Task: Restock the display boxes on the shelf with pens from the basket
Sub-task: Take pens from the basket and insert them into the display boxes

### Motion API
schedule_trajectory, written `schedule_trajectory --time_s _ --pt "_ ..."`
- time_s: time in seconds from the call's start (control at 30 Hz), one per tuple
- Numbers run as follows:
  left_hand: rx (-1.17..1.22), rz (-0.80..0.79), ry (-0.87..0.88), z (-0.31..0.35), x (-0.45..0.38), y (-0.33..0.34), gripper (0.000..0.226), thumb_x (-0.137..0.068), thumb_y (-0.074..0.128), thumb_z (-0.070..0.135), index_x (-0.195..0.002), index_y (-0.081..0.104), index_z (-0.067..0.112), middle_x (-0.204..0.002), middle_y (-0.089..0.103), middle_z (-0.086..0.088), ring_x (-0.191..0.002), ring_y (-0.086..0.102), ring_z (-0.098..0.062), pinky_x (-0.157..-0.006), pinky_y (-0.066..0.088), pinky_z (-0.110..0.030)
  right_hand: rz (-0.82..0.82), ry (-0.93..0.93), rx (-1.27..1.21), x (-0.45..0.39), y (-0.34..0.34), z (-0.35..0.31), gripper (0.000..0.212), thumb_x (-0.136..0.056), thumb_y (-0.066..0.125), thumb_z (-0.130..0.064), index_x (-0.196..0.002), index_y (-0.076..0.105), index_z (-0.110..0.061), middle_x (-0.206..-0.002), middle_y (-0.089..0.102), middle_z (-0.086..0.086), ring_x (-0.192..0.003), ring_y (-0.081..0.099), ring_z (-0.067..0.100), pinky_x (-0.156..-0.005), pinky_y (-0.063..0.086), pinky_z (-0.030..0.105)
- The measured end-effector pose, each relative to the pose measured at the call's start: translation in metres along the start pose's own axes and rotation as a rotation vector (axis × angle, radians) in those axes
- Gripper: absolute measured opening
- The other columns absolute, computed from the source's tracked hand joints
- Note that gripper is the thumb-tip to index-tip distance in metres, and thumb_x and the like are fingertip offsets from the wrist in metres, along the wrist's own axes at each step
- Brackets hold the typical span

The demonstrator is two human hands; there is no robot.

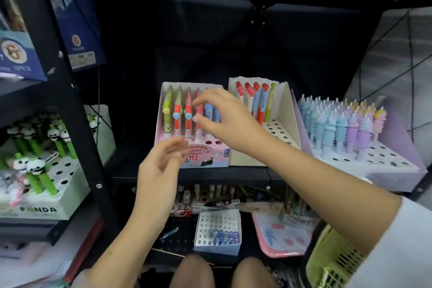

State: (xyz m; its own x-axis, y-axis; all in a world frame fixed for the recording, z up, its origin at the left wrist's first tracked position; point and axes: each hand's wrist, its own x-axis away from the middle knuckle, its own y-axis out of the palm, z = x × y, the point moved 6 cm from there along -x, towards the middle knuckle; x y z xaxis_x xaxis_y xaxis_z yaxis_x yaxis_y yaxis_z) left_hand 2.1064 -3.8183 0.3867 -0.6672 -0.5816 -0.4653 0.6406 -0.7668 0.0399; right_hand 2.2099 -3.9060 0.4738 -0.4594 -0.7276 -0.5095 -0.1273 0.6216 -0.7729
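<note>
pens stand in pink display box, front holes bare.

three display boxes on the black shelf: pink box, cream box, lilac box; two hands; one green basket below.

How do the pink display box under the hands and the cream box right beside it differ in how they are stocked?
The pink box has pens across its back rows, with only front holes bare; the cream box has one cluster at its back and most holes empty. The pink box has a printed front; the cream box's is plain. Both stand on the same shelf.
</note>
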Motion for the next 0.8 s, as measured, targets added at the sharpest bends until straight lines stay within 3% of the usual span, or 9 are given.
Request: schedule_trajectory --time_s 0.07,0.17,0.43,0.57,0.7,0.8 --pt "0.053 -0.146 -0.039 -0.002 0.013 0.027 0.035 -0.093 0.044 -0.001 -0.096 0.063 0.027 -0.092 0.071 0.011 -0.087 0.068 -0.006 -0.075 0.051 -0.015 -0.046 -0.004 -0.011 0.038 -0.013 0.010 0.031 -0.091 0.057 -0.030 -0.120 0.057 -0.020 -0.114 0.048 -0.013 -0.104 0.042 -0.004 -0.087 0.033 0.003" --pt "0.067 -0.412 -0.170 -0.016 0.037 0.076 0.031 -0.094 0.044 0.002 -0.094 0.063 0.026 -0.086 0.072 0.006 -0.084 0.068 -0.010 -0.077 0.053 -0.021 -0.167 0.126 -0.041 0.102 -0.029 0.041 0.027 -0.091 0.058 -0.025 -0.118 0.059 -0.021 -0.110 0.052 -0.013 -0.100 0.050 -0.002 -0.085 0.044 0.012" --pt "-0.049 -0.961 -0.239 -0.051 0.131 0.212 0.022 -0.092 0.051 0.003 -0.099 0.058 0.022 -0.095 0.062 0.008 -0.085 0.058 0.008 -0.078 0.044 -0.007 -0.276 0.575 -0.111 0.275 -0.060 0.136 0.014 -0.092 0.058 -0.021 -0.104 0.062 -0.023 -0.102 0.067 -0.005 -0.093 0.061 0.002 -0.082 0.048 0.015" --pt "-0.175 -1.173 -0.225 -0.074 0.173 0.255 0.017 -0.094 0.051 0.021 -0.106 0.055 0.032 -0.108 0.059 0.013 -0.103 0.056 0.000 -0.089 0.042 -0.013 -0.360 0.729 -0.028 0.354 -0.051 0.183 0.019 -0.093 0.056 -0.021 -0.110 0.063 -0.017 -0.100 0.065 -0.003 -0.092 0.061 0.009 -0.082 0.046 0.015" --pt "-0.317 -1.337 -0.207 -0.090 0.206 0.284 0.027 -0.096 0.047 0.030 -0.122 0.054 0.028 -0.113 0.053 0.018 -0.109 0.049 0.001 -0.090 0.040 -0.016 -0.599 0.840 -0.005 0.425 -0.016 0.218 0.025 -0.093 0.054 -0.018 -0.117 0.059 -0.014 -0.109 0.065 0.002 -0.094 0.060 0.012 -0.080 0.041 0.016" --pt "-0.441 -1.443 -0.206 -0.102 0.220 0.300 0.035 -0.097 0.044 0.033 -0.130 0.049 0.024 -0.126 0.052 0.011 -0.110 0.046 -0.001 -0.091 0.038 -0.018 -0.893 0.841 -0.058 0.473 0.016 0.229 0.035 -0.089 0.056 -0.011 -0.124 0.054 -0.010 -0.115 0.062 0.010 -0.102 0.059 0.023 -0.077 0.039 0.019"
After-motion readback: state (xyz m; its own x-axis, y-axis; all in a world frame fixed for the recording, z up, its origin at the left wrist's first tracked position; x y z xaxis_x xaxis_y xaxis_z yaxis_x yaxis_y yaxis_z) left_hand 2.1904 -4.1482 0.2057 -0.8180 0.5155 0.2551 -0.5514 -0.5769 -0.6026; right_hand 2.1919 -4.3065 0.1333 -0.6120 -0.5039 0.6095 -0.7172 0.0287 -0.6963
